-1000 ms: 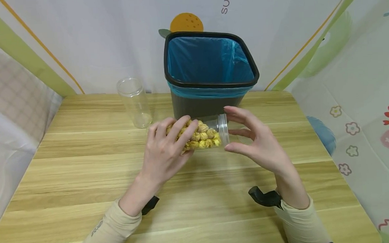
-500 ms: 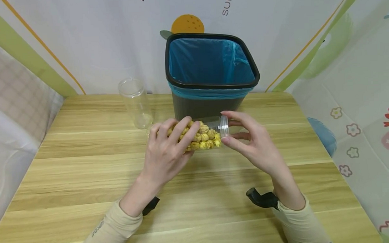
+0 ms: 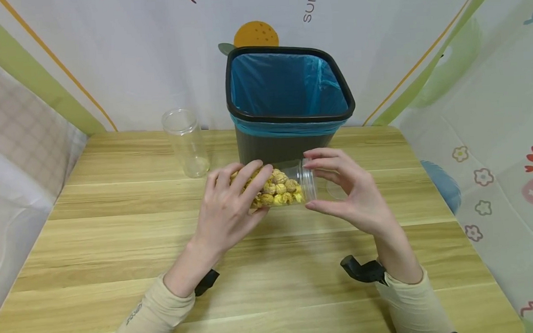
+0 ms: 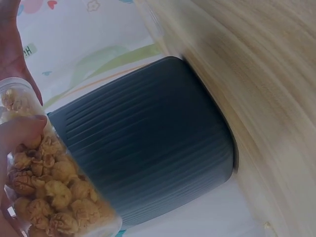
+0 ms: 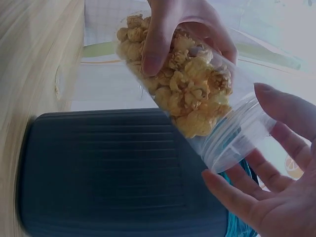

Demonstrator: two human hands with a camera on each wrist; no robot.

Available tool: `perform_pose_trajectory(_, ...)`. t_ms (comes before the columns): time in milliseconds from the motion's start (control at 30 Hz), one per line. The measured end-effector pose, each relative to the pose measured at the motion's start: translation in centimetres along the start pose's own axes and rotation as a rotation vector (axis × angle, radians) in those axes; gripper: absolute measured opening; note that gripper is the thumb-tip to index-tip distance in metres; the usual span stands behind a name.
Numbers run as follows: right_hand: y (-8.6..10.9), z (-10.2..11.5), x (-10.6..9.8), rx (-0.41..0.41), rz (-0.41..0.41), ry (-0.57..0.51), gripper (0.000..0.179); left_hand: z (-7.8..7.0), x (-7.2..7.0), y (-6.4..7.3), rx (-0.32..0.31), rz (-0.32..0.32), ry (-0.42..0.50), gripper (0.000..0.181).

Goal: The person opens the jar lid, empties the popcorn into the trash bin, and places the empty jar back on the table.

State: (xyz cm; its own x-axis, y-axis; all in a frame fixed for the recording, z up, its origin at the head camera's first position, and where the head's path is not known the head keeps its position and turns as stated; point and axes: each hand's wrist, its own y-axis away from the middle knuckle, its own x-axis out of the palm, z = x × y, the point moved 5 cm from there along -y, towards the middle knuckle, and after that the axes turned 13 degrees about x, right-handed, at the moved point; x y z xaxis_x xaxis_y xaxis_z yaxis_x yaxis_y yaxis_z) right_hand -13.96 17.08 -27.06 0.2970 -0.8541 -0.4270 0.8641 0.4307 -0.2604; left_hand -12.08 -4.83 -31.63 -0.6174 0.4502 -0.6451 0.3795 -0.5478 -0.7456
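Observation:
A clear plastic jar (image 3: 295,171) lies on its side in the air, partly filled with yellow caramel popcorn (image 3: 279,188). My left hand (image 3: 228,202) grips its body from the left, fingers over the top. At the jar's right end is a clear ridged lid (image 5: 236,136). My right hand (image 3: 353,193) spans this lid, thumb on the near edge and fingertips on the far edge. In the right wrist view the thumb and a fingertip touch opposite sides of the lid's rim. The left wrist view shows the popcorn (image 4: 59,195) through the jar wall.
Behind the hands stands a dark bin (image 3: 274,145) with a black rim and a blue liner (image 3: 268,83). A second clear jar (image 3: 186,145) stands upright to its left. Something clear and round (image 3: 336,189) lies on the wooden table (image 3: 270,279) behind my right hand.
The right-hand fingers closed in on the lid's end, then spread again to its opposite edges. My left hand and the jar stay nearly in place.

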Motion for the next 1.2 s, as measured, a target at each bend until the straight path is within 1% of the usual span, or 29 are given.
perform_pose_trajectory(133,0.1,0.0,-0.1,-0.046,0.012,0.008,0.068,0.1,0.2,0.0,-0.009,0.017,0.024,0.080)
perform_pose_trajectory(233,0.2,-0.1,-0.2,-0.057,0.010,0.007,0.069,0.1,0.3,0.0,-0.017,0.023,0.041,0.081)
perform_pose_trajectory(300,0.3,-0.2,-0.4,-0.045,-0.001,0.006,0.071,0.0,0.4,0.0,-0.019,0.023,0.047,0.082)
perform_pose_trajectory(500,0.5,-1.0,-1.0,0.013,-0.030,-0.002,0.073,0.1,0.3,0.0,-0.018,-0.006,0.053,0.084)
perform_pose_trajectory(667,0.7,-1.9,-1.7,0.032,-0.036,-0.009,0.072,0.3,0.2,0.1,-0.022,-0.008,0.054,0.084)
perform_pose_trajectory(867,1.3,-3.6,-2.6,0.071,-0.042,-0.022,0.071,0.5,0.2,0.2,-0.033,-0.008,0.059,0.084)
perform_pose_trajectory(967,1.6,-4.7,-3.1,0.080,-0.052,-0.011,0.070,0.5,0.2,0.1,-0.032,-0.014,0.064,0.084)
perform_pose_trajectory(1100,2.0,-6.4,-4.0,0.081,-0.070,0.025,0.068,0.6,0.2,0.1,-0.033,-0.011,0.059,0.083)
perform_pose_trajectory(1200,2.5,-8.0,-4.9,0.103,-0.099,0.091,0.066,0.7,0.3,0.2,-0.035,-0.001,0.057,0.082)
